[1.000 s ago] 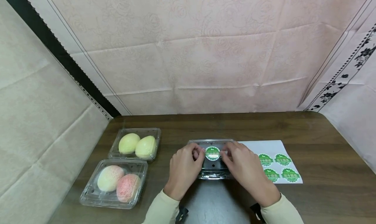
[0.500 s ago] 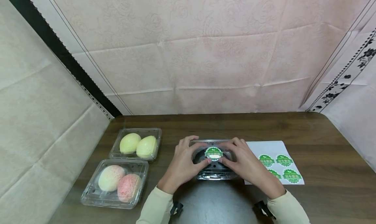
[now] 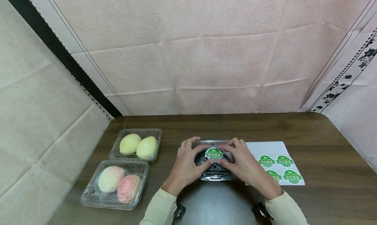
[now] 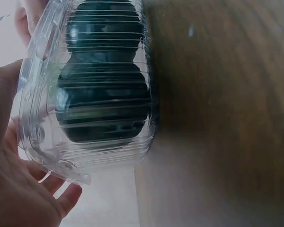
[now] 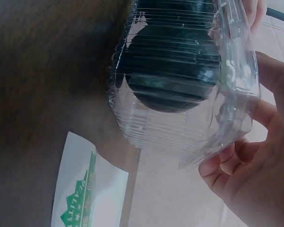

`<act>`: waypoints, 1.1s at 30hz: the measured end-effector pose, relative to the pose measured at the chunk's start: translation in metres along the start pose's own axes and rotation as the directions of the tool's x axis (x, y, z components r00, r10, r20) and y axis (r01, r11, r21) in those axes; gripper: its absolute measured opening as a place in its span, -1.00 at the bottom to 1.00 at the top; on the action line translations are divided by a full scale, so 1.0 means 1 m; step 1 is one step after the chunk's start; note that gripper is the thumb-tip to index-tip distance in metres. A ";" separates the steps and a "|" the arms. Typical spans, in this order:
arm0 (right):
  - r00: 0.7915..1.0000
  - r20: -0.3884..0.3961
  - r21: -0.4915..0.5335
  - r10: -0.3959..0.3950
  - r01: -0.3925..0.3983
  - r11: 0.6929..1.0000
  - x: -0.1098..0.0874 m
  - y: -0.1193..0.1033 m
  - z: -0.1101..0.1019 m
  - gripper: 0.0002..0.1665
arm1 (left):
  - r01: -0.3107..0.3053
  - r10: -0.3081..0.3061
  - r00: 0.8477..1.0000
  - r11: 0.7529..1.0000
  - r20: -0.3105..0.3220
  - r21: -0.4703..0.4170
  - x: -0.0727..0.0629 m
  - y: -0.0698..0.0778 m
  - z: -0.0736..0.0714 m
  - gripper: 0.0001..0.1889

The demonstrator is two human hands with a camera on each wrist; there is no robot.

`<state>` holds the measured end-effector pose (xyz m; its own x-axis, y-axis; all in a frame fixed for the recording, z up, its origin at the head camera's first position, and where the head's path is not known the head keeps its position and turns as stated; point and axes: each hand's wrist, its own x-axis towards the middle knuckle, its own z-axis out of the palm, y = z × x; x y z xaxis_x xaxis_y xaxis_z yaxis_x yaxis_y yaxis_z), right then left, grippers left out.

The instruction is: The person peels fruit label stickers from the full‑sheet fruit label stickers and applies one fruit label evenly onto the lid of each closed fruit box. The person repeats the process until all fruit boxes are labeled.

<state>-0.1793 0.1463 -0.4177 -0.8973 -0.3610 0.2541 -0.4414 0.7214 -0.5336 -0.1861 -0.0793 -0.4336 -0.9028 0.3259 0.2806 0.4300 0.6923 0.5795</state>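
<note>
A clear plastic clamshell box (image 3: pixel 218 176) sits at the table's middle with dark round things (image 4: pixel 104 101) inside it; their kind is hard to tell. On its lid lies a round green-and-white sticker (image 3: pixel 214 154). My left hand (image 3: pixel 188 162) rests on the lid from the left, thumb and forefinger touching the sticker's edge. From the right, my right hand (image 3: pixel 242 161) does the same, its thumb tip close to the left thumb. In both wrist views the other fingers spread past the box's lid rim without curling round it.
Right of the box lies a white sheet (image 3: pixel 266 148) with several green stickers. On the left stand a clear box (image 3: pixel 116 164) with a pale and a pink round fruit, and another box (image 3: pixel 159 136) with two yellow-green ones. Cloth (image 3: pixel 206 71) hangs behind the table.
A second ago the fingertips pinched the sticker's sides above the lid. Since then the hands have spread, with thumbs and forefingers around the sticker on the lid; the thumbs have drawn slightly closer together.
</note>
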 end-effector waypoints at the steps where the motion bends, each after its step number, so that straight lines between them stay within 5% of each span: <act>1: 1.000 -0.002 0.003 0.003 -0.003 1.000 0.000 0.000 0.000 -0.49 | -0.001 0.001 1.000 1.000 -0.003 0.000 0.000 0.000 0.000 -0.54; 14: 0.999 -0.029 -0.030 0.017 -0.018 0.999 0.000 -0.002 0.002 -0.53 | -0.008 0.008 1.000 0.999 -0.004 0.044 0.000 0.001 0.000 -0.54; 20: 0.997 -0.055 0.024 0.062 -0.061 0.998 -0.002 -0.003 -0.002 -0.52 | 0.102 -0.100 0.995 0.985 0.021 -0.136 -0.002 0.003 -0.003 -0.40; 25: 0.976 -0.090 0.197 0.197 -0.176 0.964 -0.003 -0.001 -0.003 -0.44 | 0.232 -0.256 0.966 0.918 -0.034 -0.322 -0.002 0.008 -0.002 -0.30; 28: 0.950 -0.080 0.298 0.303 -0.267 0.916 -0.004 -0.001 -0.002 -0.31 | 0.284 -0.338 0.937 0.887 -0.091 -0.365 -0.003 0.011 0.002 -0.24; 33: 0.906 -0.005 0.407 0.424 -0.385 0.828 -0.006 -0.004 0.005 -0.07 | 0.394 -0.464 0.882 0.822 -0.083 -0.410 -0.007 0.019 0.010 -0.06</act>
<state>-0.1725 0.1424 -0.4208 -0.9998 -0.0180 0.0084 -0.0162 0.4963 -0.8680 -0.1718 -0.0617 -0.4320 -0.9953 -0.0868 0.0419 0.0002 0.4335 0.9011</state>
